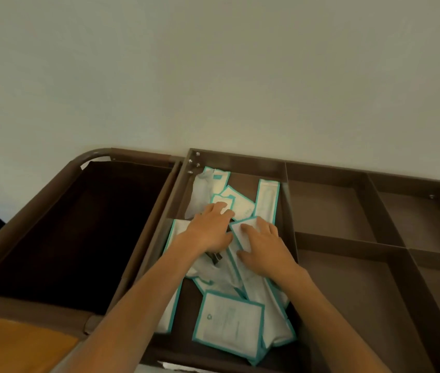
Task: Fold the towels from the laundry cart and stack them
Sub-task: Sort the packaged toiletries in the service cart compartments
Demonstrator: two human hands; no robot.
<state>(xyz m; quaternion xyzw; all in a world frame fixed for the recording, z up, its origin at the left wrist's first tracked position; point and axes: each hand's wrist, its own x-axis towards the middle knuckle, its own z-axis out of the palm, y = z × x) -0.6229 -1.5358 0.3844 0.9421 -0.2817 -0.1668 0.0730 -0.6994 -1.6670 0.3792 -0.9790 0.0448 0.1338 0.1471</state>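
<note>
The laundry cart (pixel 361 242) has one compartment under both grips, holding a heap of white, teal-edged packets (pixel 229 323); whether any is a towel cannot be told. The dark bag bin (pixel 78 232) opens left of the left grip, and further compartments (pixel 329 208) lie right of the right grip. The left grip (pixel 209 230) lies flat on the heap, fingers straight. The right grip (pixel 263 247), fingers spread, presses on one packet (pixel 238 229).

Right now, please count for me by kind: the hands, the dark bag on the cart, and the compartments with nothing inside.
Hands: 2 (left hand, right hand)
Dark bag: 1
Empty compartments: 4
Total: 7
The packets overlap too much to count.
</note>
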